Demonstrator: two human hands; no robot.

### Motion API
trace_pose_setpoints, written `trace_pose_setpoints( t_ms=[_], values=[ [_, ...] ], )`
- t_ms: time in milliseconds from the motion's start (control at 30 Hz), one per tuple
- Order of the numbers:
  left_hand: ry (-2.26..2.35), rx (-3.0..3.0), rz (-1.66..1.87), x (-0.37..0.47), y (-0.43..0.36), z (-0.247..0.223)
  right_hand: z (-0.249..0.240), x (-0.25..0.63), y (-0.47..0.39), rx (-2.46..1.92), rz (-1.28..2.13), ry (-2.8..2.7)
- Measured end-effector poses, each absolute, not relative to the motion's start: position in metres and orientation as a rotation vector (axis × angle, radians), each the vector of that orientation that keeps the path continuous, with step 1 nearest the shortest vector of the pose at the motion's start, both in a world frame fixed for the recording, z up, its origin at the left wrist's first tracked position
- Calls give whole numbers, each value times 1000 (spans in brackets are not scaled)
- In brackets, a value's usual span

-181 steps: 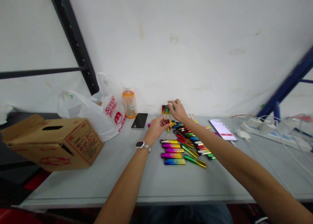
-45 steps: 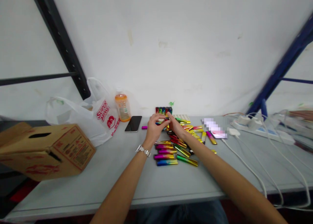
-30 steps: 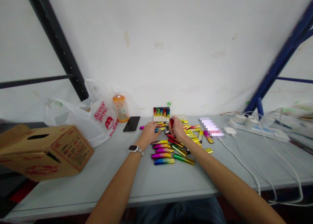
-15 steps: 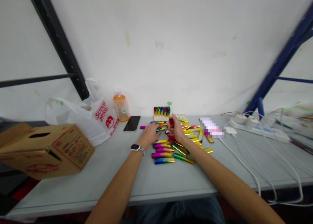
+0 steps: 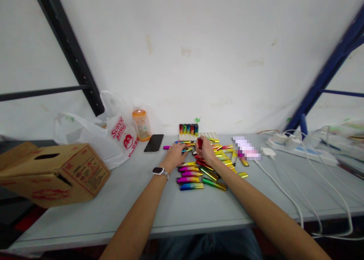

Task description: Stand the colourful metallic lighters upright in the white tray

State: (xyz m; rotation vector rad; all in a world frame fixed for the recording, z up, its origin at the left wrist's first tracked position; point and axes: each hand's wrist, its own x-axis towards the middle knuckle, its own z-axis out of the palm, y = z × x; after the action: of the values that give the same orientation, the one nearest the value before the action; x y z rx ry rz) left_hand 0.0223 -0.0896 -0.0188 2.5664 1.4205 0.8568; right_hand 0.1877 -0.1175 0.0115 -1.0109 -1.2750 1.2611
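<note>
My right hand [image 5: 207, 152] is closed around a shiny red lighter [image 5: 200, 143], held upright with its end showing above the fingers. Left of it, my left hand [image 5: 175, 155], with a watch on the wrist, has its fingers curled over a blue-and-gold lighter [image 5: 185, 150] low on the table. At the back, a white tray with holes [image 5: 209, 135] bears a short row of upright lighters [image 5: 188, 129] at its left end. Loose metallic lighters lie around both hands, among them a green-and-gold one [image 5: 214, 184] and a blue-and-yellow one [image 5: 191, 186] in front.
On the left stand a cardboard box [image 5: 76, 173], a white plastic bag [image 5: 93, 135] and an orange bottle [image 5: 141, 124]. A dark phone [image 5: 154, 143] lies beside my left hand. To the right are a lit phone [image 5: 246, 148], a power strip [image 5: 304, 150] and white cables.
My right hand has shifted very slightly, with the red lighter a little lower and tilted differently. The left hand stays in place; the view has barely moved.
</note>
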Motion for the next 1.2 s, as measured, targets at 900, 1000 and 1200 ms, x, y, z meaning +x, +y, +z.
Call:
trace_pose_setpoints(
  t_ms=[900,1000,1200],
  values=[
    [1548,2322,667,7,-85,-11,37,199,3,-1123,171,-2032],
    [1566,2295,623,2,-88,-6,35,197,10,-1175,116,-2084],
    [1580,2277,582,0,-93,3,29,197,19,-1258,140,-2096]
  ],
)
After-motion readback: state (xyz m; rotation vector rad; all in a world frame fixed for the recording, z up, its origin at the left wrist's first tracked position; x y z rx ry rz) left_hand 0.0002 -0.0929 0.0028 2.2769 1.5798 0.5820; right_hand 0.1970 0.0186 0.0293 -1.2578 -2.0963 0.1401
